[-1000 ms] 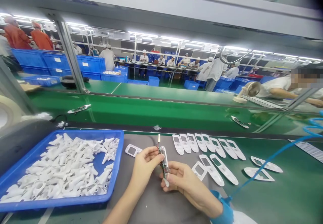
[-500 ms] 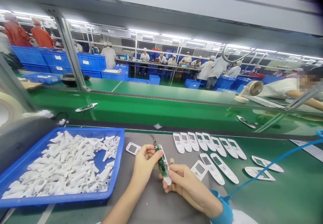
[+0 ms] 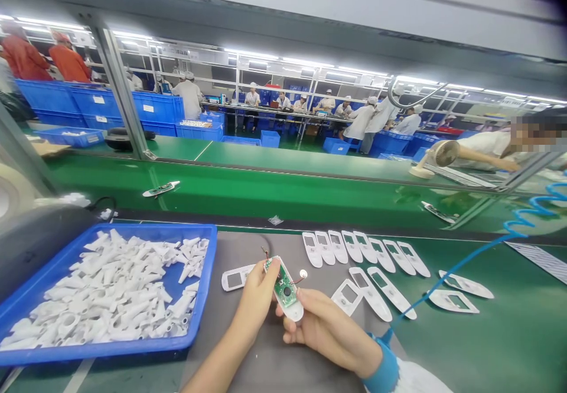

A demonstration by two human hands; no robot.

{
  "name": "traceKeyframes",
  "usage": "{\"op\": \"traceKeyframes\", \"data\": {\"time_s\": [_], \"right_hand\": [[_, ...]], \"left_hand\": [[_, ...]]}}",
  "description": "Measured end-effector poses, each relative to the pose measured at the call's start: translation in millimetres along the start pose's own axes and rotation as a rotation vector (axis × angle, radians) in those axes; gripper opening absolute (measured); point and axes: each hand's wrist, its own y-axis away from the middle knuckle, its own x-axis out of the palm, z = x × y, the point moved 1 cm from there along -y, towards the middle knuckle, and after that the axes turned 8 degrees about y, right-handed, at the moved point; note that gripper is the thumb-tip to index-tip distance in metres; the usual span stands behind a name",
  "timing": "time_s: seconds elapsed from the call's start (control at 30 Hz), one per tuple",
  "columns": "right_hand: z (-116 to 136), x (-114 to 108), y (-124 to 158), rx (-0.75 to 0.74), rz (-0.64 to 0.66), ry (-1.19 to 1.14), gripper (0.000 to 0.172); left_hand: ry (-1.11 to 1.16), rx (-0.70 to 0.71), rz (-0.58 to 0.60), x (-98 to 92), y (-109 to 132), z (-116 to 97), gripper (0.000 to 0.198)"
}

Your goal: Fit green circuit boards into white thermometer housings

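A white casing with a green circuit board (image 3: 286, 289) is held between both hands above the grey mat (image 3: 248, 346). My left hand (image 3: 259, 289) grips its upper left side, thumb on the board. My right hand (image 3: 321, 322) holds the lower end, fingers partly beneath it. Thin red wires and a small round white disc (image 3: 303, 274) stick out on the right; another wired part is at the top. A white cover (image 3: 228, 281) lies left of my left hand. Several white covers (image 3: 372, 292) with square openings lie to the right.
A blue tray (image 3: 215, 263) of white plastic pieces (image 3: 110, 292) stands at the left. Behind, a green belt (image 3: 248, 195) carries two board assemblies (image 3: 160, 189). A coiled blue cord (image 3: 460, 263) crosses the right. A small fan (image 3: 443, 153) and a person's arm (image 3: 482, 155) are beyond.
The casing has been turned so the board faces up more fully. The belt assemblies have shifted right. The person's arm at the far right has moved left, and more of the blue cord's coil shows.
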Motion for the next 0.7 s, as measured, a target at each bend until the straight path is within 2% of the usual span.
{"op": "traceKeyframes", "data": {"time_s": [0.13, 0.23, 0.33, 0.43, 0.53, 0.63, 0.7], "right_hand": [[0, -2, -2, -0.023, -0.013, 0.028, 0.026], [-1, -4, -2, -0.036, -0.027, 0.093, 0.029], [-1, -6, -2, -0.057, -0.051, 0.181, 0.03], [-2, -8, -3, -0.069, -0.123, 0.391, 0.037], [-2, -12, -5, -0.129, -0.233, 0.671, 0.042], [-1, -19, -4, -0.188, -0.352, 0.759, 0.045], [3, -24, -1, -0.243, -0.488, 0.803, 0.045]], "left_hand": [[0.111, -0.106, 0.193, 1.4, 7, -4, 0.035], [0.2, -0.126, 0.262, 0.2, 8, -4, 0.03], [0.209, -0.091, 0.239, -0.1, 6, -3, 0.03], [0.147, -0.023, 0.132, -1.2, 3, -4, 0.032], [0.113, 0.039, 0.065, -3.0, 1, -6, 0.034], [0.122, 0.078, 0.074, -3.4, 1, -7, 0.034], [0.143, 0.093, 0.083, -3.3, 1, -5, 0.033]]}}
